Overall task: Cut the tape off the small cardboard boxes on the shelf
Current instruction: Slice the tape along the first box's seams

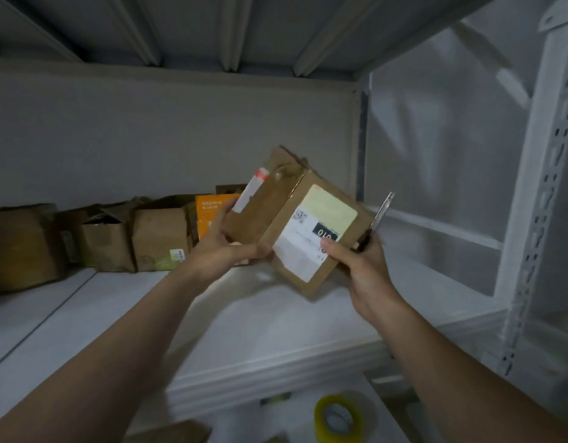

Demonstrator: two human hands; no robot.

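Note:
A small brown cardboard box with a white shipping label and clear tape is held tilted in the air above the white shelf. My left hand grips its left side, thumb along the lower edge. My right hand holds the box's right corner with the thumb on the label, and also grips a utility knife whose blade points up beside the box. Several other small cardboard boxes stand at the back left of the shelf, with an orange box partly hidden behind the held one.
A larger brown box sits at the far left. The upper shelf's underside is close overhead. A perforated white upright stands at the right. A roll of yellowish tape lies on the lower level.

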